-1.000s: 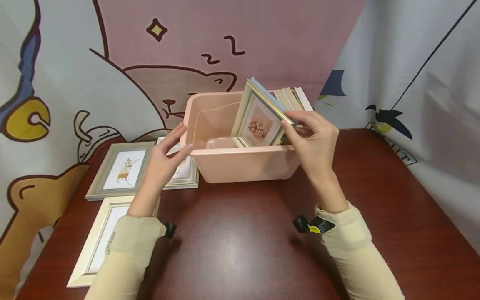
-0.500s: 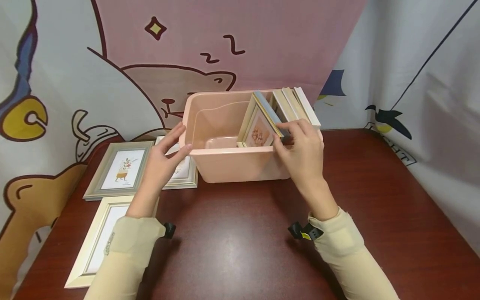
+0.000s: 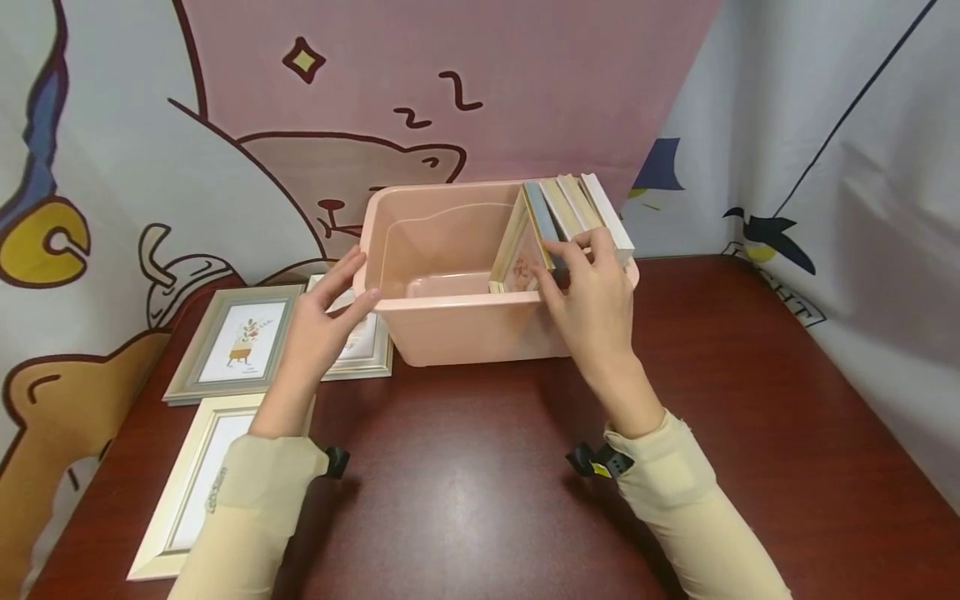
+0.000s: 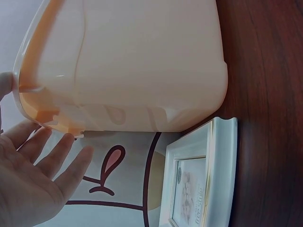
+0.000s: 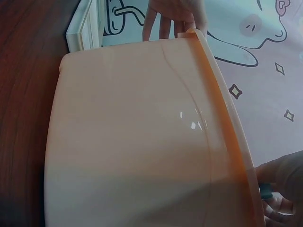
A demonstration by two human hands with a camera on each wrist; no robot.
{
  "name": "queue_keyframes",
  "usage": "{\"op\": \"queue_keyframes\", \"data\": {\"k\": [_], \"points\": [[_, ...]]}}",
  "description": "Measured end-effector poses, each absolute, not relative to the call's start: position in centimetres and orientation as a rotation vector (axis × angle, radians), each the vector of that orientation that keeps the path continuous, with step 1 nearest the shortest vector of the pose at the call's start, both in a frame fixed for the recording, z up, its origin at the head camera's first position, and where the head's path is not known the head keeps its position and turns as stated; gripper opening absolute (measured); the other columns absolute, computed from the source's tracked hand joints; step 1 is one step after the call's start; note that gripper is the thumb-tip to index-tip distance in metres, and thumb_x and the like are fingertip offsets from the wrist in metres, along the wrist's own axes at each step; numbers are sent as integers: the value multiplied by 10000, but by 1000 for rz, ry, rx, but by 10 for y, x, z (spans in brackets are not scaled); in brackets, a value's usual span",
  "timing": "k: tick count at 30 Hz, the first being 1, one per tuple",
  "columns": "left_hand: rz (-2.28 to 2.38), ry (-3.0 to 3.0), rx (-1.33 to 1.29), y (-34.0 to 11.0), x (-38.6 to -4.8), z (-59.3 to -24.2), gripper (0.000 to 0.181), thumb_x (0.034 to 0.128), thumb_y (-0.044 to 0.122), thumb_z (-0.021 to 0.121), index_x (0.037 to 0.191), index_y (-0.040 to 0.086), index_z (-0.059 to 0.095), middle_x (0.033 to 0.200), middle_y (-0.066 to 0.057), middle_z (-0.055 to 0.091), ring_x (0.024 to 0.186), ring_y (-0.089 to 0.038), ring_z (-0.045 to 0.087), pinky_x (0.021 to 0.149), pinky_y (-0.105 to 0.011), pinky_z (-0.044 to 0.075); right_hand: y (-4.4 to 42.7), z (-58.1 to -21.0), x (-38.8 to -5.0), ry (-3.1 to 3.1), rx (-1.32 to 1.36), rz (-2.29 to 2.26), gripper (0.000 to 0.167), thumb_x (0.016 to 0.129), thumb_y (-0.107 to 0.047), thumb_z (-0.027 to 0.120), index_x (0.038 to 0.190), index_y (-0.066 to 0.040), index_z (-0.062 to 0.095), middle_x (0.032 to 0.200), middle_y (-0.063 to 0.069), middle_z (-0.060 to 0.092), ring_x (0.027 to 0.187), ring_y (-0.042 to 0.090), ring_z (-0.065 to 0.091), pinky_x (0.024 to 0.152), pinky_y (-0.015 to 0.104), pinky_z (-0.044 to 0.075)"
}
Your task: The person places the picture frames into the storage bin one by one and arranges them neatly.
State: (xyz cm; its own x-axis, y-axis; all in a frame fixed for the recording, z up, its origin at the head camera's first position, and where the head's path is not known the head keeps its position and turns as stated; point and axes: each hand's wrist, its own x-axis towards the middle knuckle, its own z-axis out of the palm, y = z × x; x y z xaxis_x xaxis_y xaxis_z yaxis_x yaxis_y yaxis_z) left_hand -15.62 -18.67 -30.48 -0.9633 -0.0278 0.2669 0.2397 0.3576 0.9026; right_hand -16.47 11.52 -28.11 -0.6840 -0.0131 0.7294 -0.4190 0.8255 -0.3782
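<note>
The right hand [image 3: 596, 304] is lowering a blue-backed picture frame [image 3: 527, 237] into the pink bin [image 3: 472, 329] and sliding it rightward; a second ago it was tilting well above the rim. Now it is standing inside, leaning, just beside the row of frames [image 3: 576, 204] at the bin's right end; whether it is touching them is hard to tell. That grip is narrow, pinching the frame's near edge between thumb and fingers. The left hand [image 3: 318, 321] is steadying the bin's left rim with straight fingers. The frame is nearly joining the row, while three others are lying on the counter [image 3: 465, 475].
</note>
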Motion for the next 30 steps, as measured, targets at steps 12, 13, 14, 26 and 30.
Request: {"op": "queue_keyframes", "data": {"k": [12,13,14,26,30], "points": [[-1653,-2395,-181,-187,-156,-305,521,965,247,659,1460,159,520,1571,113,420,1426,-164,446,1092,-434,482,114,-278,-166,-2286,322,634,346,856,-181,780,1176,-59,738,1074,144,556,897,316,668,779,575,438],[-1655,-2394,-180,-187,-156,-305,522,965,248,660,1459,162,520,1571,114,420,1426,-164,446,1093,-438,481,114,-278,-166,-2295,316,626,343,861,-179,768,1181,-61,736,1078,143,556,900,318,665,769,572,442],[-1653,-2396,-179,-187,-156,-305,522,964,251,661,1460,165,520,1571,117,419,1426,-165,446,1093,-440,481,114,-277,-166,-2302,309,621,342,865,-179,758,1187,-66,735,1084,141,557,900,321,661,767,572,444],[-1644,-2405,-177,-186,-156,-305,526,964,250,662,1464,177,516,1572,121,415,1429,-174,443,1098,-424,478,129,-279,-162,-2264,368,694,284,863,-132,758,1142,-79,746,1112,137,629,796,283,639,761,488,498],[-1649,-2401,-173,-186,-155,-305,525,965,245,660,1464,173,516,1573,121,414,1429,-170,443,1100,-431,475,136,-278,-162,-2216,401,769,236,871,-100,751,1106,-75,757,1082,109,670,786,246,681,701,383,549]]}}
